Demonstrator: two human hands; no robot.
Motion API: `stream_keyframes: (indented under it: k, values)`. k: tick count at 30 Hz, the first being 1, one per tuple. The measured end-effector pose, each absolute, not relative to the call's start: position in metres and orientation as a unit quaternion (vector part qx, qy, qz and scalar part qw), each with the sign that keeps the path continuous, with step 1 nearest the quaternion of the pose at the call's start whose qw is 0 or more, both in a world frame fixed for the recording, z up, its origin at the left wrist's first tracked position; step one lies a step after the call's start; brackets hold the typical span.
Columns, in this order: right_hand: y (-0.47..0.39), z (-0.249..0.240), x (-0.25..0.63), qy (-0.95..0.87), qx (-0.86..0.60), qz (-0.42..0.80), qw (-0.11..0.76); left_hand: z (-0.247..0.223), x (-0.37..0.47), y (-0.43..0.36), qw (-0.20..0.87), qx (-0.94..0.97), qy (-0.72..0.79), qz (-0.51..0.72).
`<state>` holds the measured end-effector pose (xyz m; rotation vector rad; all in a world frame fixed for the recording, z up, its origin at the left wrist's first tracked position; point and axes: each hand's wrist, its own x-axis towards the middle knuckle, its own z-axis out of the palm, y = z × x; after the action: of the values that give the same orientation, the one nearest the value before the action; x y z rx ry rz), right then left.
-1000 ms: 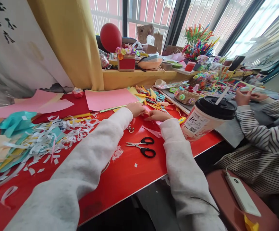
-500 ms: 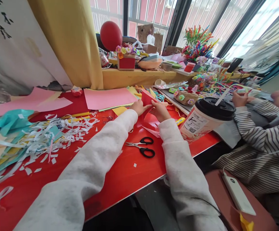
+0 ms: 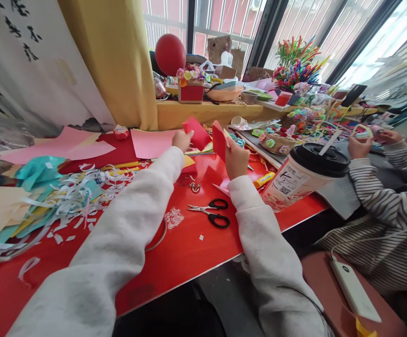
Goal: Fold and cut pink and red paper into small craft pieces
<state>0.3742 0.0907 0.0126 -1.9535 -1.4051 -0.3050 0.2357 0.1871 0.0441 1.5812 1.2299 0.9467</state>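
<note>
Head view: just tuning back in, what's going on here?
The person's left hand pinches a bright red paper piece, and the right hand holds a coral-red paper piece, both above the red table. Black-handled scissors lie nearer the person. A lidded drink cup stands to the right of the right hand; white paper strips lie left of the left arm.

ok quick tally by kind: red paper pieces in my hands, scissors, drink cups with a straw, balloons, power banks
Red paper pieces, one in the left hand, one in the right hand: 2
Scissors: 1
Drink cup with a straw: 1
Red balloon: 1
White power bank: 1
Total: 6
</note>
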Motion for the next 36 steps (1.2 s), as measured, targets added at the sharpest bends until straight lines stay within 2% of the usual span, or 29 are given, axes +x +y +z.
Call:
stream_keyframes:
  k: [2, 3, 6, 8, 12, 15, 16, 18, 21, 23, 28, 33, 36]
  values:
    - [0.089, 0.009, 0.365, -0.577, -0.784, -0.096, 0.207, 0.064, 0.208, 0.193, 0.471, 0.567, 0.482, 0.473]
    - [0.089, 0.006, 0.362, -0.590, -0.787, -0.071, 0.167, 0.076, 0.191, 0.194, 0.495, 0.532, 0.454, 0.515]
    - [0.092, -0.004, 0.358, -0.618, -0.776, -0.017, 0.121, 0.112, 0.133, 0.188, 0.572, 0.530, 0.295, 0.552]
    - [0.092, -0.005, 0.361, -0.633, -0.765, 0.011, 0.118, 0.130, 0.097, 0.175, 0.565, 0.559, 0.216, 0.567]
    - [0.079, 0.017, 0.355, -0.655, -0.733, 0.045, 0.178, 0.135, 0.068, 0.130, 0.583, 0.541, 0.205, 0.571]
    - [0.057, 0.047, 0.323, -0.669, -0.682, 0.084, 0.285, 0.117, 0.078, 0.092, 0.614, 0.560, 0.236, 0.503]
    - [0.050, 0.057, 0.307, -0.659, -0.619, 0.195, 0.381, 0.110, 0.082, 0.081, 0.622, 0.581, 0.238, 0.468]
    - [0.035, 0.074, 0.273, -0.626, -0.505, 0.368, 0.465, 0.100, 0.084, 0.064, 0.626, 0.625, 0.250, 0.395]
    - [0.024, 0.089, 0.233, -0.585, -0.431, 0.439, 0.528, 0.095, 0.068, 0.047, 0.612, 0.648, 0.280, 0.356]
    - [0.022, 0.091, 0.219, -0.574, -0.431, 0.459, 0.524, 0.095, 0.048, 0.041, 0.581, 0.640, 0.320, 0.388]
    - [0.025, 0.072, 0.203, -0.620, -0.414, 0.543, 0.388, 0.083, 0.005, 0.036, 0.459, 0.660, 0.409, 0.431]
    - [0.027, 0.048, 0.183, -0.596, -0.401, 0.543, 0.435, 0.062, -0.017, 0.032, 0.432, 0.707, 0.443, 0.342]
    - [0.025, 0.044, 0.174, -0.612, -0.406, 0.546, 0.404, 0.057, -0.023, 0.028, 0.429, 0.710, 0.460, 0.317]
